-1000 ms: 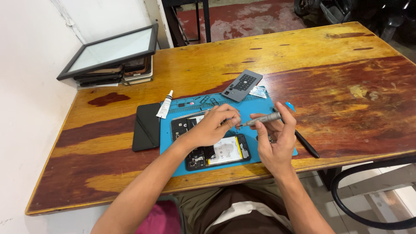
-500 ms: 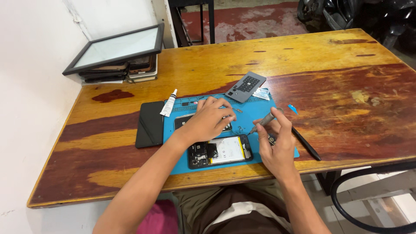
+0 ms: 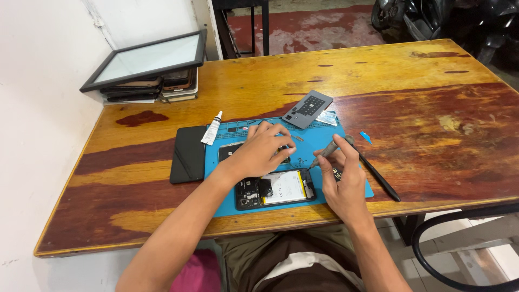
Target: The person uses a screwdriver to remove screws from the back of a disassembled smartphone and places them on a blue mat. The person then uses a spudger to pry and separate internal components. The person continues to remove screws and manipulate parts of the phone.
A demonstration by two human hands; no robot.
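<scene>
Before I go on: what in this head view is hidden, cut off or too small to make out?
- Head view: the upper phone on the blue mat is mostly covered by the left hand.
- The screwdriver tip, in the right hand's grip: too small to tell what it touches.
- The opened phone: its small parts are too small to identify.
- The chair is cut off by the right and bottom edges.
</scene>
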